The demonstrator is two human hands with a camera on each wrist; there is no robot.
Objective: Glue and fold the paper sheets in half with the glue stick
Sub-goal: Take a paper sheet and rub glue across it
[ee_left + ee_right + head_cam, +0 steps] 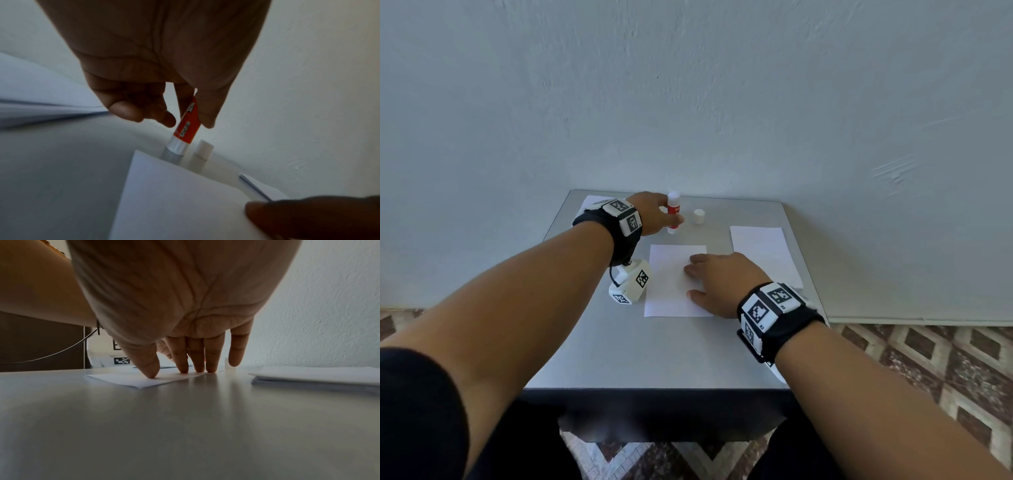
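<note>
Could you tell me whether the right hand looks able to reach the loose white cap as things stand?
Probably yes: the right hand lies flat on the centre sheet, and the cap stands just beyond with bare table between.

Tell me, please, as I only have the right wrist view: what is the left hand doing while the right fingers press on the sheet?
Observer: The left hand grips the glue stick at the far side of the table, beyond the sheet.
Operator: Thank you. Is the stick capped?
Observer: No. The white cap stands apart on the table, just right of the stick.
Operator: Is the stick touching the table?
Observer: In the left wrist view its lower end points down at the surface just past the sheet's far edge; contact I cannot tell.
</note>
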